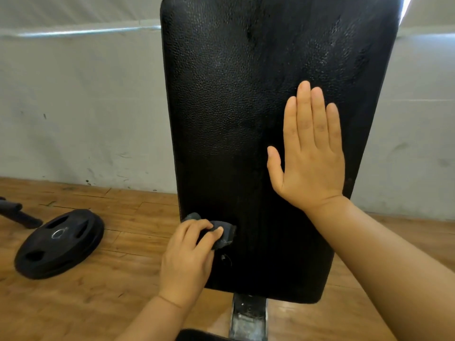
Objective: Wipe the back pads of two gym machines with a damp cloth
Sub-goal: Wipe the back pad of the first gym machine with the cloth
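A tall black textured back pad [234, 119] fills the middle of the view, tilted away from me, with wet streaks on its upper right. My left hand [189, 257] grips a small dark grey cloth [222, 236] against the pad's lower left corner. My right hand [310, 153] lies flat on the pad's right side, fingers straight and pointing up. Below the pad a worn metal frame post [248, 316] shows.
A black weight plate [59, 242] lies on the wooden floor [110, 303] to the left. A dark bar end [17, 212] juts in at the far left. A grey-white wall [86, 107] stands close behind the pad.
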`<state>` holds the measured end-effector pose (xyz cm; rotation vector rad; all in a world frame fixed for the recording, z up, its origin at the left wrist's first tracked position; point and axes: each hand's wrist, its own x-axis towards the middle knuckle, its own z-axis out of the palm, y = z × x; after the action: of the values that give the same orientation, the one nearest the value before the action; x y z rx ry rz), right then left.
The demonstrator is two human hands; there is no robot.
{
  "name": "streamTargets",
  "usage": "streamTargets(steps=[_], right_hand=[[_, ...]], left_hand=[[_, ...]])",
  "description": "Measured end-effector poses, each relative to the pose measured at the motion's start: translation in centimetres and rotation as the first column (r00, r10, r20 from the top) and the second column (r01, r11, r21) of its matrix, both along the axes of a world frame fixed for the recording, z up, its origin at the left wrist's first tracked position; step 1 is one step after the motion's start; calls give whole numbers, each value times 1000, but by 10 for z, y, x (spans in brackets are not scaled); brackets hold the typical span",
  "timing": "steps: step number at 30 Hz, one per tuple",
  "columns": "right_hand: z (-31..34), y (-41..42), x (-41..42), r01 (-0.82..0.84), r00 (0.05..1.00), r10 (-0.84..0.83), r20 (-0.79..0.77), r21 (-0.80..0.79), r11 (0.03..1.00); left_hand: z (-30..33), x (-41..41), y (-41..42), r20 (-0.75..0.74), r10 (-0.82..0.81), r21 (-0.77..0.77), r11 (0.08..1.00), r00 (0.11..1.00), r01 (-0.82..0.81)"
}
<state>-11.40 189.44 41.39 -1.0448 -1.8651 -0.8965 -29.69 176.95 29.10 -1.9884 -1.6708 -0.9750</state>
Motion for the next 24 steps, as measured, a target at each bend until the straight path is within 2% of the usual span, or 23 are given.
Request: streamTargets(steps=[2,6,11,17,24], right_hand=[[0,0,0,4,1000,-4,1,3,1000],[0,0,0,9,1000,-9,3,8,1000],[0,0,0,5,1000,-5,-1,4,1000],[0,0,0,6,1000,-6,7,8,1000],[0,1,0,8,1000,-8,8,17,1000]], left_hand=[[15,-2,5,13,16,56,998,1000,-17],[53,-3,28,159,117,235,960,980,-153],[31,-2,17,116,87,186,977,989,-108],[-14,1,-3,129,17,3,1000,992,-18],[16,-1,14,231,43,160,984,972,-82]])
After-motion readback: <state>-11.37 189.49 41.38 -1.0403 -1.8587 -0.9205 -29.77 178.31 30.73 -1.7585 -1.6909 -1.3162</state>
